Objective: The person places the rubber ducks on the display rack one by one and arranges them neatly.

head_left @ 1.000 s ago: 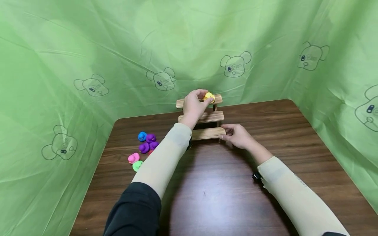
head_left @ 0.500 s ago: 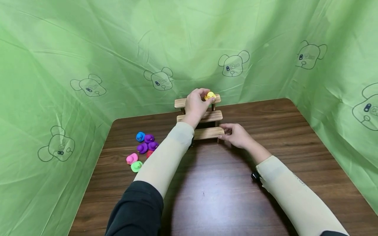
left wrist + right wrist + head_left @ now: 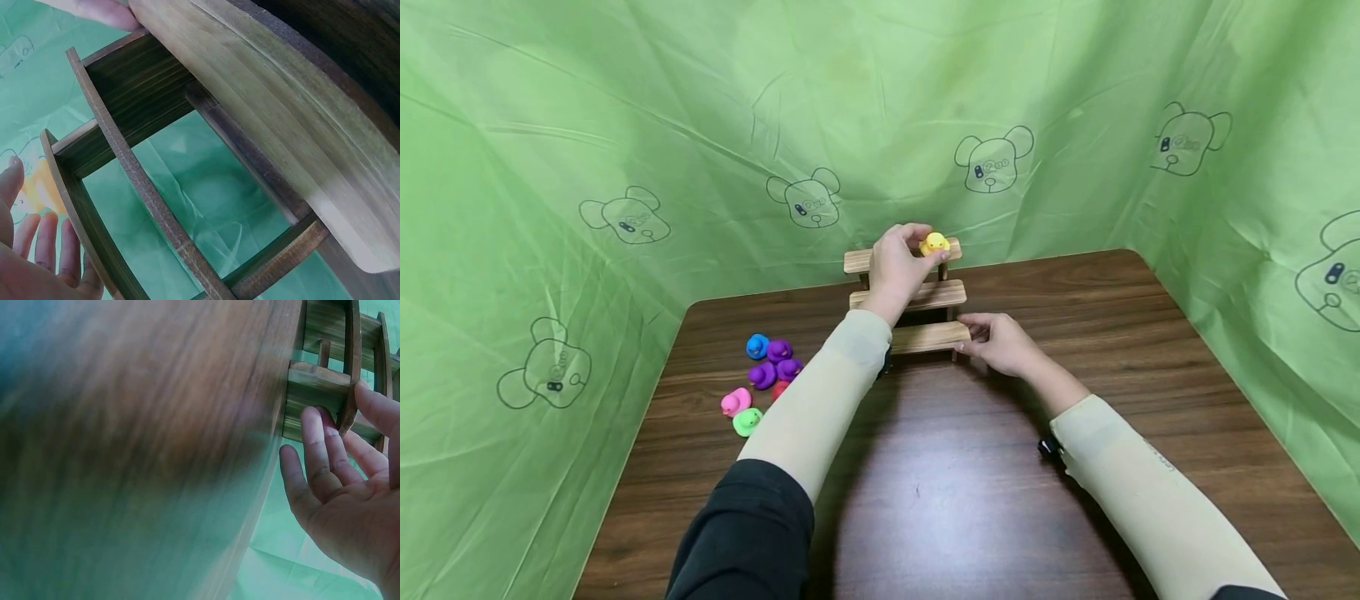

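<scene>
A three-tier wooden stand (image 3: 928,337) is at the back of the table. My left hand (image 3: 898,265) pinches a yellow rubber duck (image 3: 936,242) at the right part of the top tier. Whether the duck's base touches the board is hard to tell. In the left wrist view the duck (image 3: 47,187) is partly hidden behind the stand's top board, beside my left hand (image 3: 47,262). My right hand (image 3: 1003,346) holds the right end of the bottom tier between thumb and fingers. The right wrist view has my right hand (image 3: 350,494) at the stand's end (image 3: 319,394).
Several rubber ducks lie on the table's left: a blue duck (image 3: 757,346), purple ducks (image 3: 763,375), a pink duck (image 3: 737,402), a green duck (image 3: 747,422) and a red one (image 3: 779,389) partly behind my left sleeve. A green curtain (image 3: 700,125) hangs around the brown table (image 3: 925,517).
The yellow duck has shifted slightly right along the top tier, still in my left hand's pinch. My right hand keeps its hold on the bottom tier. The head view has shifted a little.
</scene>
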A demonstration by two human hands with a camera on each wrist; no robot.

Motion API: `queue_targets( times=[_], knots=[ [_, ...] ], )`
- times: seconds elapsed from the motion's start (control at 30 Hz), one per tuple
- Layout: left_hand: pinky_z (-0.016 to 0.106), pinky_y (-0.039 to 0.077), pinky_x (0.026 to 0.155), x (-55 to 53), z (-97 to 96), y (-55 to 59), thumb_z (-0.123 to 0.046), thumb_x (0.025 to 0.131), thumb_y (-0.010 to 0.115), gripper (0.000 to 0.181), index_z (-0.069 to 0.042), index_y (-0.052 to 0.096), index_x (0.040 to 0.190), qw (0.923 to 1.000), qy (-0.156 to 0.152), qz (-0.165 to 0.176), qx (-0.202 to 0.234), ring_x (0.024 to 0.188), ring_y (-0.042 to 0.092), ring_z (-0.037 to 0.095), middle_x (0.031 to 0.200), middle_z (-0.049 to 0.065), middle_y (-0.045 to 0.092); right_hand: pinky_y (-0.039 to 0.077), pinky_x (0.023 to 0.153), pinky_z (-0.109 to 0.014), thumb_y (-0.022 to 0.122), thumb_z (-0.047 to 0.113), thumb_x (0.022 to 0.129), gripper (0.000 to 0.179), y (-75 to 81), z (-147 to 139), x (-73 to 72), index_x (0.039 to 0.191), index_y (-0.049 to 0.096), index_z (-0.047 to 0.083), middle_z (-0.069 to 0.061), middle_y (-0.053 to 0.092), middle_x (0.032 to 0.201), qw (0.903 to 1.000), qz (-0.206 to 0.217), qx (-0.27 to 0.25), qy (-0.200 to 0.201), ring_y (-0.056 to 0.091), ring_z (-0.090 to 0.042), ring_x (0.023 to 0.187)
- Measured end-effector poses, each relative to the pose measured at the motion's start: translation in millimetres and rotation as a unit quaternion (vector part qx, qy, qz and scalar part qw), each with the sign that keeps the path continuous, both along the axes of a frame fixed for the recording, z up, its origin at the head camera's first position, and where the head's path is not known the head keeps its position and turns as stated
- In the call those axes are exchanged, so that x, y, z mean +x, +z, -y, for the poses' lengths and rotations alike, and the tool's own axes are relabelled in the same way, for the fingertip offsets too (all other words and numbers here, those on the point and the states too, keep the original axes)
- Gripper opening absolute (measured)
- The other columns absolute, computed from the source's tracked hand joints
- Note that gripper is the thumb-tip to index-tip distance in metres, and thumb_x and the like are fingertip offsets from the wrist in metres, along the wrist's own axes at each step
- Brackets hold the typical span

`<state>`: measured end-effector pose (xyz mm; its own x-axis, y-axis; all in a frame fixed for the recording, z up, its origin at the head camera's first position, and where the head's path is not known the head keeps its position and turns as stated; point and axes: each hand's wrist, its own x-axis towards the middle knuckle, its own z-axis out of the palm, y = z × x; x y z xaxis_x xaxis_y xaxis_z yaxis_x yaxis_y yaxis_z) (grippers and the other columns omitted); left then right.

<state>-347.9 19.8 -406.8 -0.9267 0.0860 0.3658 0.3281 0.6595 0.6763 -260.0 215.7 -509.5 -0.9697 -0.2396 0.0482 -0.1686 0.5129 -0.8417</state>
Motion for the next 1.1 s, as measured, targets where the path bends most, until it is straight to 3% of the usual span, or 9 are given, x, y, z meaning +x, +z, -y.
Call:
queue_targets(
  times=[0.23, 0.5, 0.77, 0.87, 1.1],
  knots=[
    [0.024, 0.051, 0.089, 4.0, 11.0, 1.6, -0.044, 0.079, 0.093, 0.052, -0.024, 0.076, 0.124, 0.9999, 0.000, -0.007, 0.011, 0.105, 0.064, 0.007, 0.113, -0.014, 0.069, 0.058, 0.079, -0.033, 0.082, 0.016, 0.093, 0.056, 1.2, 1, 0.9, 0.141, 0.062, -0.003, -0.014, 0.074, 0.108, 0.9999, 0.002, 0.010, 0.000, 0.070, -0.024, 0.094],
    [0.030, 0.051, 0.096, 17.2, 37.5, 9.0, -0.037, 0.083, 0.092, 0.047, -0.022, 0.076, 0.125, 0.9984, -0.011, -0.020, 0.051, 0.112, 0.064, 0.011, 0.118, -0.012, 0.069, 0.058, 0.079, -0.032, 0.082, 0.015, 0.093, 0.055, -2.8, 0, -1.6, 0.141, 0.062, -0.002, -0.014, 0.074, 0.107, 0.9999, 0.000, 0.015, 0.000, 0.070, -0.024, 0.092],
    [0.039, 0.053, 0.101, 31.7, 78.2, 9.1, -0.022, 0.089, 0.086, 0.027, -0.016, 0.078, 0.114, 0.9943, -0.030, -0.065, 0.079, 0.111, 0.064, 0.017, 0.113, -0.005, 0.070, 0.058, 0.078, -0.034, 0.082, 0.017, 0.093, 0.055, -1.0, 2, -1.3, 0.142, 0.063, 0.000, -0.014, 0.073, 0.108, 0.9998, 0.005, 0.020, -0.003, 0.069, -0.023, 0.090],
    [0.042, 0.054, 0.102, 35.9, 96.1, 8.6, -0.019, 0.090, 0.085, 0.026, -0.014, 0.077, 0.114, 0.9923, -0.039, -0.066, 0.097, 0.112, 0.064, 0.016, 0.115, -0.003, 0.070, 0.058, 0.077, -0.033, 0.082, 0.017, 0.093, 0.055, 0.0, 2, -1.0, 0.142, 0.062, 0.000, -0.014, 0.073, 0.109, 0.9997, 0.007, 0.022, -0.004, 0.069, -0.023, 0.091],
    [0.034, 0.055, 0.098, 46.0, 146.9, 1.3, -0.025, 0.092, 0.084, 0.034, -0.014, 0.075, 0.123, 0.9947, -0.026, -0.050, 0.086, 0.115, 0.064, 0.012, 0.120, -0.003, 0.069, 0.058, 0.080, -0.034, 0.081, 0.016, 0.094, 0.055, 2.7, 3, 0.2, 0.142, 0.062, -0.002, -0.015, 0.073, 0.108, 0.9997, 0.007, 0.025, -0.004, 0.069, -0.024, 0.092]
  ],
)
